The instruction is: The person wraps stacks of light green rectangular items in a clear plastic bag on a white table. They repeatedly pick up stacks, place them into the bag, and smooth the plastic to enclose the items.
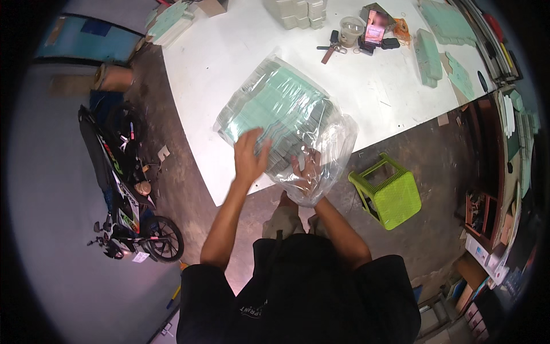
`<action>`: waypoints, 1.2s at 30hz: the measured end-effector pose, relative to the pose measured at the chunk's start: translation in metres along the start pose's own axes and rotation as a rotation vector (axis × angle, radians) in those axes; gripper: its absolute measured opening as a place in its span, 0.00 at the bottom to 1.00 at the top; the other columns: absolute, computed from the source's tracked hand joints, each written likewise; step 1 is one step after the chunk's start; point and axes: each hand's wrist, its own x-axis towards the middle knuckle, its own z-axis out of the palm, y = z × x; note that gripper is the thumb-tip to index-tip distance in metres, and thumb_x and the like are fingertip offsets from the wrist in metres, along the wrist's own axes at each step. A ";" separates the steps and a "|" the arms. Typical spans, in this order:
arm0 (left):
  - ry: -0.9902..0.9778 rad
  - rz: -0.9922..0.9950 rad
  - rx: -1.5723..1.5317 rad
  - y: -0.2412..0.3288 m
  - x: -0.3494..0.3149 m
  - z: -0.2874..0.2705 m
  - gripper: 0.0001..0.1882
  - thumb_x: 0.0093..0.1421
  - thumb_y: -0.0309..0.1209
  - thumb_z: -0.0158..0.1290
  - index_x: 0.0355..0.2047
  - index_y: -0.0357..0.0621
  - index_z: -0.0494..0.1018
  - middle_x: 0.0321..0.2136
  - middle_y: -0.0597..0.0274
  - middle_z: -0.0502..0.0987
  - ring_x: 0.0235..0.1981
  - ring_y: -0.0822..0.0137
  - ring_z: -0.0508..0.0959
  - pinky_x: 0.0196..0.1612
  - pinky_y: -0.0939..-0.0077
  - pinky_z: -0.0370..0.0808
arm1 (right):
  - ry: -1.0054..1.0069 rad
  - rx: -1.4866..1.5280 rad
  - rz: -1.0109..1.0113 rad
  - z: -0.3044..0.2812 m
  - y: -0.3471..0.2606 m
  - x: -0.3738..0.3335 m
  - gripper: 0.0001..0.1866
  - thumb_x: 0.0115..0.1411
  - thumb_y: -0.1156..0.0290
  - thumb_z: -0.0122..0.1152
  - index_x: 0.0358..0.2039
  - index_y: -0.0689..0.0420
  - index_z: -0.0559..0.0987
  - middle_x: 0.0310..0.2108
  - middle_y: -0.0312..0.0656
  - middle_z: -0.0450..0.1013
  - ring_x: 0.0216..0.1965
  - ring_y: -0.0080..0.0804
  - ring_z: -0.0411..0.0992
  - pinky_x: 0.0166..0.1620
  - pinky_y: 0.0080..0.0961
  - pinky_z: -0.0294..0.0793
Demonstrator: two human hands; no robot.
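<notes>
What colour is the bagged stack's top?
Pale mint green; the bagged stack shows best in the head view.

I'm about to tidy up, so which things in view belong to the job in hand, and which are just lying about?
In the job:
- clear plastic bag
- pale green stacks inside it
- white table underneath

Apparently just about:
- phone
- plastic cup
- green stool
- motorbike

I see a clear, wrinkled plastic bag (pixel 338 140) lying slanted at the white desk's (pixel 200 74) near edge, its slack end reaching past that edge; inside, I make out pale green pieces (pixel 275 94) with greyish sides, packed tightly together.
</notes>
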 end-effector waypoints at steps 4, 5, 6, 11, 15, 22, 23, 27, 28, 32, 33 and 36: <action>-0.048 0.115 0.289 -0.045 0.064 0.011 0.35 0.67 0.49 0.55 0.67 0.39 0.66 0.69 0.36 0.59 0.71 0.36 0.57 0.70 0.38 0.50 | -0.111 0.027 0.276 -0.011 -0.050 0.013 0.24 0.68 0.61 0.61 0.60 0.59 0.73 0.55 0.61 0.67 0.53 0.60 0.69 0.54 0.50 0.73; -0.069 0.142 0.354 -0.052 0.074 0.015 0.39 0.68 0.54 0.53 0.70 0.40 0.63 0.72 0.35 0.55 0.74 0.35 0.52 0.72 0.34 0.45 | -0.114 0.048 0.316 -0.019 -0.065 0.019 0.23 0.68 0.61 0.61 0.60 0.59 0.73 0.56 0.60 0.67 0.54 0.59 0.68 0.55 0.49 0.73; -0.125 0.125 0.404 -0.053 0.080 0.021 0.42 0.68 0.56 0.51 0.72 0.41 0.59 0.73 0.35 0.50 0.75 0.34 0.47 0.72 0.33 0.41 | -0.119 0.070 0.363 -0.020 -0.072 0.017 0.23 0.68 0.61 0.61 0.59 0.58 0.73 0.56 0.59 0.67 0.56 0.59 0.68 0.56 0.48 0.72; -0.224 0.111 0.481 -0.057 0.087 0.038 0.49 0.67 0.63 0.46 0.76 0.43 0.49 0.76 0.34 0.41 0.76 0.33 0.38 0.71 0.28 0.30 | 0.112 0.138 0.372 0.020 -0.059 -0.001 0.21 0.72 0.61 0.56 0.57 0.62 0.76 0.46 0.55 0.74 0.48 0.49 0.75 0.51 0.42 0.74; -0.235 0.085 0.469 -0.059 0.088 0.039 0.49 0.67 0.63 0.47 0.76 0.44 0.50 0.76 0.35 0.40 0.76 0.32 0.37 0.71 0.26 0.30 | 0.031 0.509 0.639 0.014 -0.060 -0.003 0.21 0.72 0.61 0.55 0.59 0.60 0.75 0.50 0.49 0.75 0.52 0.39 0.74 0.56 0.32 0.72; -0.243 0.087 0.441 -0.059 0.092 0.041 0.49 0.66 0.62 0.50 0.77 0.47 0.49 0.77 0.38 0.39 0.77 0.34 0.36 0.70 0.26 0.30 | -0.249 0.364 0.492 0.013 -0.016 0.003 0.25 0.77 0.56 0.45 0.65 0.59 0.71 0.58 0.47 0.72 0.61 0.40 0.69 0.67 0.33 0.63; -0.236 0.086 0.442 -0.062 0.089 0.039 0.49 0.66 0.62 0.50 0.77 0.47 0.49 0.77 0.38 0.39 0.77 0.34 0.36 0.70 0.25 0.30 | -0.203 0.368 0.547 0.010 -0.030 0.006 0.26 0.76 0.54 0.46 0.65 0.59 0.72 0.58 0.48 0.72 0.61 0.41 0.69 0.67 0.33 0.63; -0.240 0.082 0.458 -0.059 0.089 0.036 0.49 0.66 0.61 0.50 0.77 0.47 0.49 0.76 0.37 0.40 0.77 0.34 0.36 0.71 0.26 0.30 | -0.114 0.358 0.949 0.013 -0.056 0.024 0.27 0.74 0.49 0.49 0.58 0.59 0.77 0.55 0.49 0.75 0.58 0.42 0.71 0.65 0.35 0.65; -0.247 0.081 0.454 -0.058 0.089 0.036 0.48 0.66 0.61 0.50 0.76 0.46 0.50 0.76 0.36 0.40 0.77 0.34 0.36 0.71 0.27 0.29 | -0.129 0.445 0.885 0.013 -0.055 0.026 0.26 0.74 0.52 0.51 0.58 0.61 0.77 0.53 0.49 0.76 0.56 0.39 0.72 0.62 0.33 0.67; -0.275 0.129 0.440 -0.060 0.091 0.036 0.48 0.66 0.60 0.50 0.77 0.48 0.49 0.76 0.38 0.40 0.77 0.35 0.36 0.71 0.28 0.30 | -0.194 0.715 0.727 0.032 -0.017 0.031 0.23 0.73 0.58 0.57 0.58 0.64 0.78 0.49 0.49 0.80 0.49 0.30 0.76 0.55 0.27 0.71; -0.287 0.143 0.447 -0.061 0.089 0.033 0.48 0.66 0.60 0.50 0.76 0.47 0.50 0.76 0.37 0.40 0.77 0.35 0.36 0.71 0.28 0.30 | -0.209 0.695 0.695 0.038 -0.018 0.032 0.23 0.73 0.58 0.57 0.58 0.63 0.78 0.47 0.49 0.81 0.47 0.30 0.76 0.53 0.27 0.72; -0.290 0.166 0.458 -0.066 0.091 0.028 0.47 0.66 0.60 0.49 0.76 0.45 0.50 0.76 0.36 0.40 0.77 0.35 0.37 0.72 0.29 0.28 | -0.228 0.451 0.527 0.028 -0.047 0.051 0.24 0.73 0.56 0.54 0.58 0.62 0.79 0.38 0.49 0.82 0.37 0.33 0.78 0.45 0.30 0.76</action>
